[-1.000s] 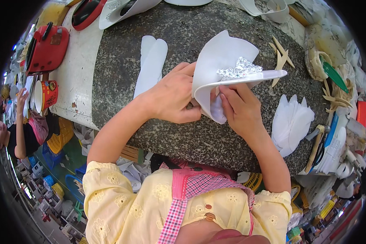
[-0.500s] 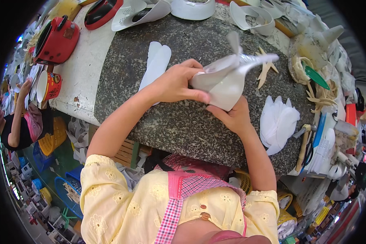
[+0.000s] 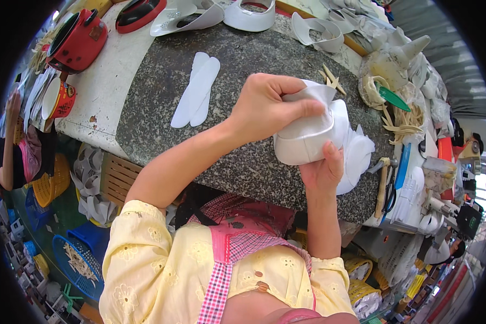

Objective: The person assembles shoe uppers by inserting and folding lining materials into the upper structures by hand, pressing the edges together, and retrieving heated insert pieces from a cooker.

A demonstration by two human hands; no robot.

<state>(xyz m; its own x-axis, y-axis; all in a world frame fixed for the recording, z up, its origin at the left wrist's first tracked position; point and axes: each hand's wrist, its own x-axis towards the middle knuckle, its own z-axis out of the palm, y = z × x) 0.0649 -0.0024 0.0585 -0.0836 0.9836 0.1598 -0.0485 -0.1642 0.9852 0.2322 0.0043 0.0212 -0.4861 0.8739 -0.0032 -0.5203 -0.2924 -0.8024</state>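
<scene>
A white shoe upper (image 3: 303, 144) is held up over the right part of the dark speckled board, its rounded closed end toward me. My left hand (image 3: 265, 105) pinches its raised edge between thumb and fingers. From the near right side my right hand (image 3: 324, 170) grips its lower part, thumb up against the wall; the other fingers are mostly hidden beneath. Just behind the upper lies a pile of white shaped pieces (image 3: 360, 154), partly covered by it. Two white insoles (image 3: 197, 92) lie crossed on the board to the left.
More white uppers (image 3: 250, 15) line the far edge. At left stand a red pot (image 3: 81, 43) and a red paper bowl (image 3: 65, 101). Wooden sticks (image 3: 335, 81), a green brush-like piece (image 3: 395, 99), a hammer (image 3: 382, 183) and scissors (image 3: 390, 197) lie at right. Another person's arm (image 3: 11, 135) shows far left.
The upper has been turned so its rounded end faces me, and it is now nearer the white pile. My left hand has shifted right, up to its top edge. The whole view has shifted slightly.
</scene>
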